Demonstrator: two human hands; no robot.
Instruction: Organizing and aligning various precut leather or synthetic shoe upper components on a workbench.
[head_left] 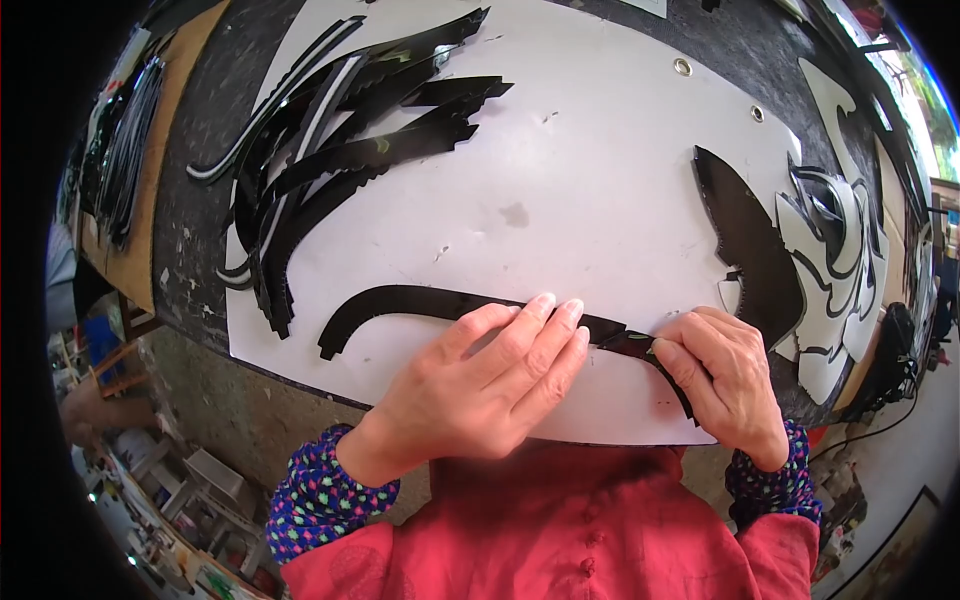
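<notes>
A long black curved strip [415,300], glossy and thin like leather or plastic, lies along the near part of a white sheet. Its left end bends down toward me. My left hand [490,380] rests on its middle with fingers stretched out flat. Further right, a shorter black piece [663,372] curves toward the near edge and meets or overlaps the long strip; I cannot tell which. My right hand [720,375] is closed on this shorter piece, thumb and bent fingers pinching near its upper edge.
Black strips with notched edges [340,150] are heaped on the white sheet [590,200] at the left. A broad black piece [755,240] lies at the right beside a pile of white-backed cutouts [835,260]. More dark strips [128,150] stack on a brown board at the far left.
</notes>
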